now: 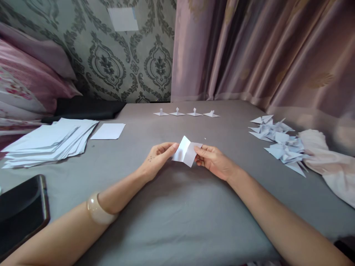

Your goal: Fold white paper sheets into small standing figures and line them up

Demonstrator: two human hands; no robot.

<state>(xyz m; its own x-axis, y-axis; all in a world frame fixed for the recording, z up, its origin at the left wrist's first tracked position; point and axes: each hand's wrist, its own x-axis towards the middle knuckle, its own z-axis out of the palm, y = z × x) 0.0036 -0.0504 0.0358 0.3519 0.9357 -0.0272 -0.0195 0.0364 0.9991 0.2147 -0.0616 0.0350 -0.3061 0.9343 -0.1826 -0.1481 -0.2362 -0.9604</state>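
A small white sheet of paper (187,152), creased down its middle, is held up over the grey-covered table (172,214). My left hand (159,159) pinches its left edge between thumb and fingers. On the opposite edge, my right hand (213,160) grips with the thumb on top and the fingers curled beneath. The two halves of the paper angle against each other along the crease. Beyond the hands, several small folded paper pieces (177,112) stand in a row, each with a flat pointed base and an upright middle.
Stacked white paper (50,142) lies at the left, beside a smaller stack of squares (108,131). A dark phone (22,210) rests at the near left. Folded paper cranes (281,140) are heaped at the right, against pale cloth (327,155). Black fabric (85,107) sits at the back left.
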